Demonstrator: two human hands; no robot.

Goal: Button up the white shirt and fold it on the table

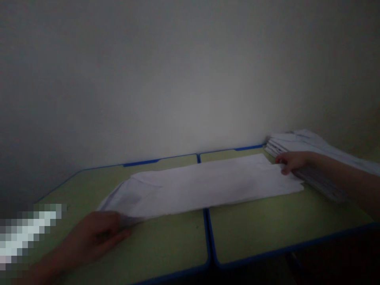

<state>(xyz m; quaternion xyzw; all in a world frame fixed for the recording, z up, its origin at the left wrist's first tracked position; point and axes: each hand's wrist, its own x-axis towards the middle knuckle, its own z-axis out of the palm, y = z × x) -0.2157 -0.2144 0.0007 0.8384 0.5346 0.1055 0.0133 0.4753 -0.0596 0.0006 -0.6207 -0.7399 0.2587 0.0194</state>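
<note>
A long white cloth (204, 182), folded into a strip, lies across two pushed-together tables. My left hand (96, 235) is at its near left corner, with the fingers closed on the edge; blur softens the exact grip. At the opposite end, my right hand (292, 162) pinches the cloth near its right edge. Creases and an overlapping layer show at the strip's left end. Beside my right hand, a stack of folded white cloths (308, 138) rests on the right table, partly hidden by my forearm.
The tables have light green tops (166, 245) with blue edging, and a narrow seam (208, 237) runs between them. A plain grey wall (190, 79) stands directly behind. At the lower left, a pixelated bright patch covers part of the view. The room is dim.
</note>
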